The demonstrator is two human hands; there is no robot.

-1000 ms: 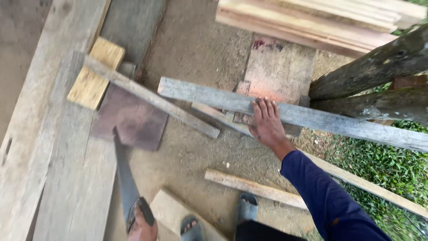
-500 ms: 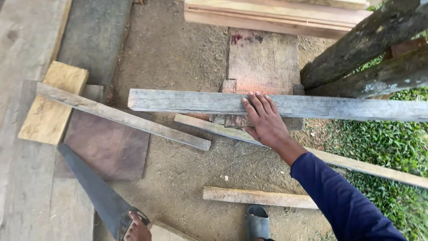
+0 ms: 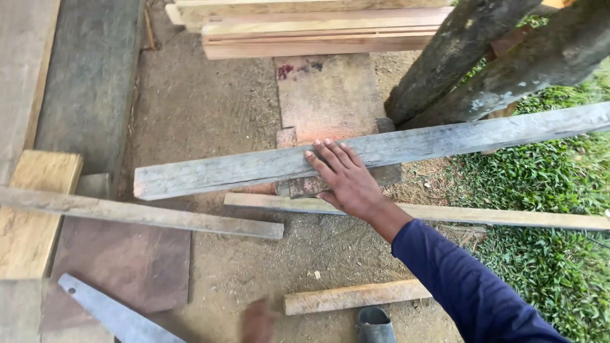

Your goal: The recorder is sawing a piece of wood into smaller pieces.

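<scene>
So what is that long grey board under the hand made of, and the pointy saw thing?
The long grey board looks like old bare wood: rough, weathered grey, with grain lines and no paint. The right hand lies flat on it. The saw blade looks like dull grey metal, thin and flat with a small hole near its tip. Its handle is out of view, so I cannot tell what that is made of.

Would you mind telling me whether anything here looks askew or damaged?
The grey plank under the right hand is weathered, its left end chipped, and it lies slanted. A red stain marks the slab behind it.
</scene>
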